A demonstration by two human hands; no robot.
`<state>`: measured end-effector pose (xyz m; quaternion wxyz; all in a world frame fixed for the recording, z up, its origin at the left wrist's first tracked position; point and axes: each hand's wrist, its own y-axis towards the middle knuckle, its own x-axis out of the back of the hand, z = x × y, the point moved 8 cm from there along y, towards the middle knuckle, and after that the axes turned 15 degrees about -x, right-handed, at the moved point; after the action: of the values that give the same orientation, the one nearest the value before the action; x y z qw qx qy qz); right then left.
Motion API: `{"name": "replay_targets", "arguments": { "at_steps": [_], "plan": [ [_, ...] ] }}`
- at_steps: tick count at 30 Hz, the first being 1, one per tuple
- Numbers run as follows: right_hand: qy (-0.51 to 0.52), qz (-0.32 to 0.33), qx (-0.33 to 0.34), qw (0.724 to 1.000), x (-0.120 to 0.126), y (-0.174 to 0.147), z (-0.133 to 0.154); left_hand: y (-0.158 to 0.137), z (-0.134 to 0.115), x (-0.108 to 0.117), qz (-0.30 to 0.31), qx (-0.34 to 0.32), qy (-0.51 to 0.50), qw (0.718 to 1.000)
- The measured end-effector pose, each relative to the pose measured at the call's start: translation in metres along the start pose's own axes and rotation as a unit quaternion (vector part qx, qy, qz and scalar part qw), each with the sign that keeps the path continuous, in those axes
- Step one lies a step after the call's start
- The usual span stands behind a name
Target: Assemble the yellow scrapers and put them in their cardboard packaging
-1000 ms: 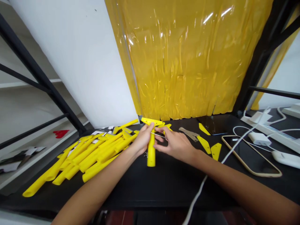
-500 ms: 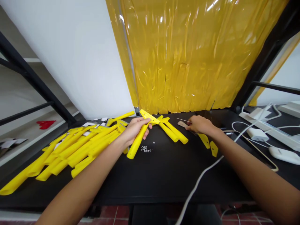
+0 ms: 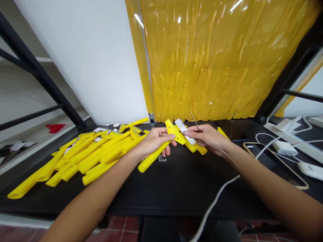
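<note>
My left hand (image 3: pixel 155 142) is closed round a yellow plastic handle (image 3: pixel 152 159), whose flat, angled head with small holes points away to the upper right. My right hand (image 3: pixel 209 136) pinches a flat white plate with small holes (image 3: pixel 182 127) just right of that head; whether the two touch I cannot tell. A thin metal rod (image 3: pixel 193 118) also sticks up from the right hand's fingers; its other end is hidden. Small nuts and screws (image 3: pixel 162 158) lie on the black table (image 3: pixel 161 191) beneath the left hand. Behind the right hand lie more yellow handles (image 3: pixel 202 150).
A pile of yellow handles (image 3: pixel 93 153) covers the table's left side. On the right are a phone-like frame (image 3: pixel 275 164), a dark flat device (image 3: pixel 233 130), a charger (image 3: pixel 285 148) and a white cable (image 3: pixel 219 191). A yellow plastic curtain (image 3: pixel 202 67) hangs behind.
My right hand has moved left from the table's right side, bringing the plate and rod to the handle's head. The left hand has shifted slightly right, with the handle turned.
</note>
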<state>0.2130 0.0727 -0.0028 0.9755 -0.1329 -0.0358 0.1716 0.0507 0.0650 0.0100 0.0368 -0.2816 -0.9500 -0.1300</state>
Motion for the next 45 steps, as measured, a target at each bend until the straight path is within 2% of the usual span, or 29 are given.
{"name": "replay_targets", "arguments": {
  "at_steps": [3, 7, 13, 22, 29, 35, 45],
  "plan": [
    [0.045, -0.001, -0.006, 0.999, -0.011, 0.0, -0.004, 0.0, 0.001, -0.002, 0.007, -0.002, 0.01, 1.0],
    [0.055, -0.025, 0.012, 0.998, -0.011, 0.0, -0.004, 0.001, 0.001, -0.002, 0.009, -0.006, 0.023, 1.0],
    [-0.045, -0.084, 0.138, 0.986, -0.009, -0.003, 0.01, 0.0, -0.002, -0.003, 0.029, -0.005, 0.059, 0.998],
    [-0.177, -0.095, 0.185, 0.962, -0.014, -0.007, 0.012, -0.006, 0.002, -0.012, 0.09, -0.002, 0.103, 0.991],
    [-0.208, -0.09, 0.171, 0.959, -0.015, -0.006, 0.01, -0.008, 0.002, -0.016, 0.1, 0.001, 0.11, 0.989],
    [-0.228, -0.064, 0.15, 0.96, -0.016, -0.005, 0.009, -0.008, 0.007, -0.017, 0.084, 0.015, 0.114, 0.99],
    [-0.144, -0.049, 0.123, 0.981, -0.018, -0.003, 0.004, -0.005, 0.006, -0.007, 0.035, 0.002, 0.107, 0.994]
  ]
}}
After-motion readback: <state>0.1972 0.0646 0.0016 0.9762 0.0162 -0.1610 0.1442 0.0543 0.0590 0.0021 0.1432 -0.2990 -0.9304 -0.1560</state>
